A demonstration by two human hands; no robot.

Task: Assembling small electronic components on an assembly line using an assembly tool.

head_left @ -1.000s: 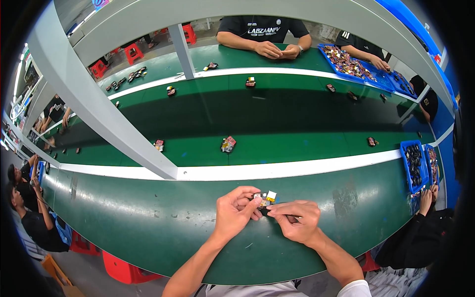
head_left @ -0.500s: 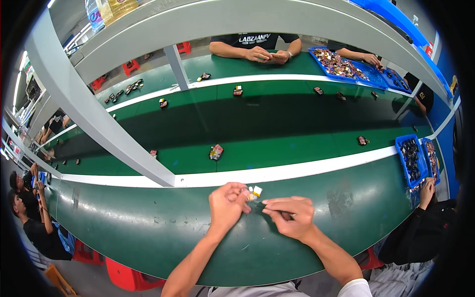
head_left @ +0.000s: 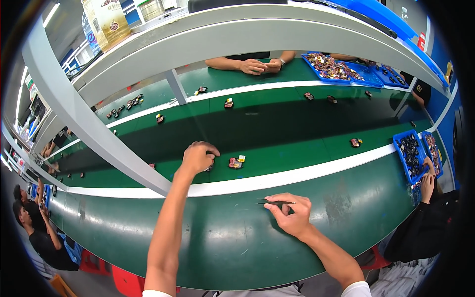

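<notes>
My left hand [head_left: 198, 157] reaches past the white rail onto the green belt. Its fingers curl down around a small electronic part [head_left: 208, 169], which they mostly hide. Just right of it on the belt lies a reddish-black electronic module [head_left: 236, 162] with a yellow and white piece sticking up. My right hand [head_left: 292, 215] is raised over the near green tabletop, pinching dark tweezers [head_left: 280, 202] between thumb and fingers. The tweezers' thin tips point left, slightly apart, with nothing between them.
A white rail [head_left: 277, 178] divides the near tabletop from the belt. A slanted grey post [head_left: 106, 126] stands left of my left arm. More modules [head_left: 356, 143] lie along the belt. Blue trays [head_left: 409, 157] of parts sit at right, beside a co-worker's hands; other people work across and at left.
My left hand has moved from beside the tweezers forward to the belt. The piece it held near the tweezers is gone from there; a similar module now lies on the belt. The view has tilted up.
</notes>
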